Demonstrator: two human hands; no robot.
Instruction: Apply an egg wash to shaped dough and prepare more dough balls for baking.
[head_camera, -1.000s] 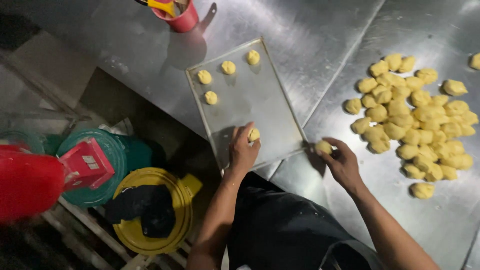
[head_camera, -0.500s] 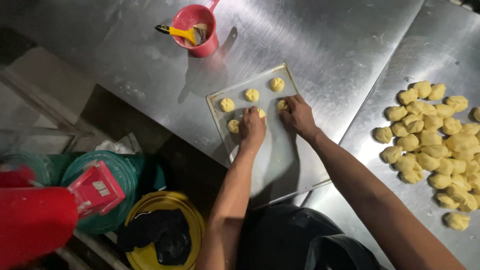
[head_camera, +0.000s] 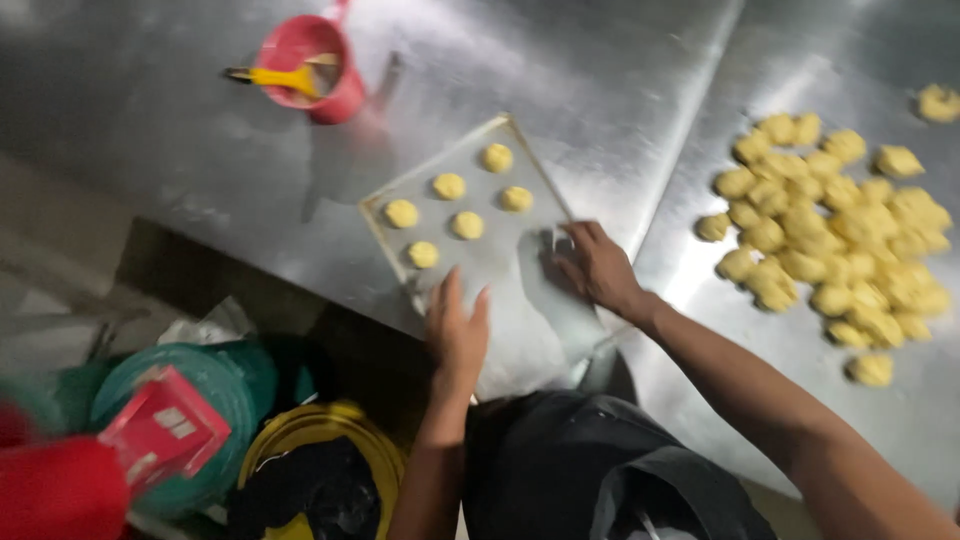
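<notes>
Work in hand: small yellow dough balls are being laid out on a metal baking tray (head_camera: 500, 262) that sits on the steel counter (head_camera: 600, 70), its near end reaching over the counter's front edge.
Done: 6 dough balls on the tray (head_camera: 467, 225) sit in loose rows, all at the tray's far end, each apart from its neighbours.
Left: the near half of the tray is bare metal, and the heap of dough balls (head_camera: 830, 235) lies unplaced on the counter's right side, well apart from the tray; by this look the filling is only at an early stage.
Left hand (head_camera: 457, 330): over the tray's near left edge, palm down, fingers spread; the grip is wide and holds nothing.
Right hand (head_camera: 597, 268): at the tray's right edge, fingers curled loosely; the picture is blurred, so I cannot tell whether the grip encloses a dough ball.
Far counter: a red cup (head_camera: 310, 65) with a yellow brush (head_camera: 280, 78) across it stands near the back left.
Below the front edge: a teal bucket (head_camera: 205, 395) and a yellow bucket (head_camera: 320, 450).
</notes>
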